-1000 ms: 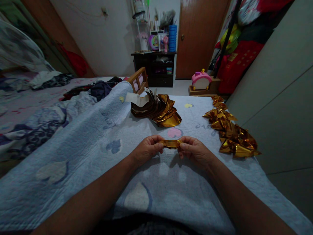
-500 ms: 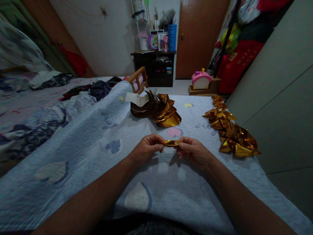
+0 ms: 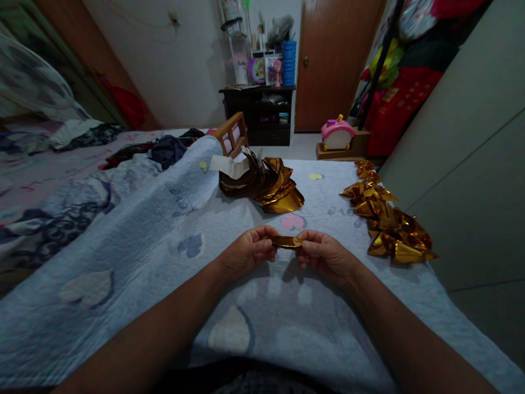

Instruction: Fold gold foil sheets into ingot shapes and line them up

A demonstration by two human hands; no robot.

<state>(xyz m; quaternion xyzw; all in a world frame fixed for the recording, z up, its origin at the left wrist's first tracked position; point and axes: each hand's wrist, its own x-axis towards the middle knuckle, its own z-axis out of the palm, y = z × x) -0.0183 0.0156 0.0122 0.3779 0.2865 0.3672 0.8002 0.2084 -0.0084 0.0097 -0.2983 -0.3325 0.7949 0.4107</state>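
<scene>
Small folded piece of shiny gold foil paper (image 3: 287, 241) pinched at both ends, left hand (image 3: 248, 253) on one tip and right hand (image 3: 326, 253) on the other, fingers of each closed tight on the foil. Long axis stretched sideways from hand to hand, level and held just above the pale blue quilted bedcover with heart patches (image 3: 156, 241), straight ahead of the body and midway between the forearms, neither hand nearer than the other. Beyond the hands, well apart: fanned stack of flat gold foil sheets (image 3: 266, 186), topped by a white paper strip. Off to the right, nearer the right hand: loose row of folded gold foil pieces (image 3: 388, 219) along the bed's edge by the grey cabinet wall (image 3: 463, 164).
</scene>
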